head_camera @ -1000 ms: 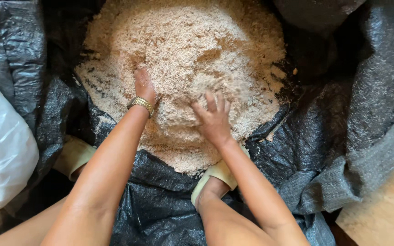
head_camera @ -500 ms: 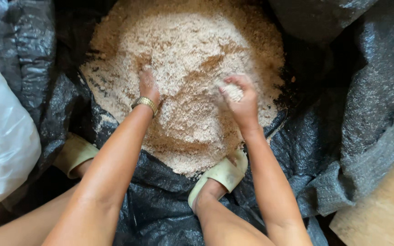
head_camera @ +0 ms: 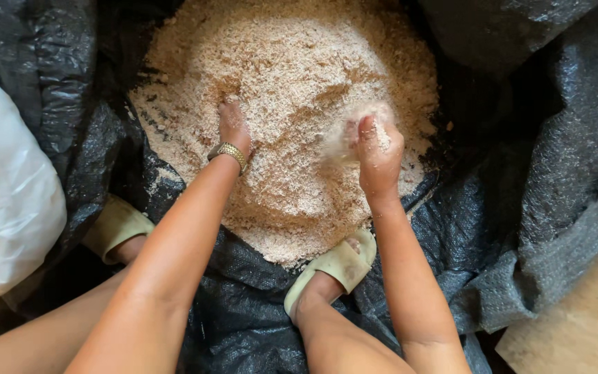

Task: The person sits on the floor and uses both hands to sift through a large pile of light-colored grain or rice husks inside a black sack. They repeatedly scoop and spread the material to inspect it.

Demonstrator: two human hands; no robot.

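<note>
the right hand [head_camera: 376, 154], spread flat on the sawdust pile [head_camera: 292, 83] a second ago, is now lifted and clenched on a crumbling handful, so the mixing goes on. the left hand [head_camera: 232, 125] stays dug in, fingers buried and hidden. the pile lies on black plastic sheeting [head_camera: 493, 208], its far edge cut off.
</note>
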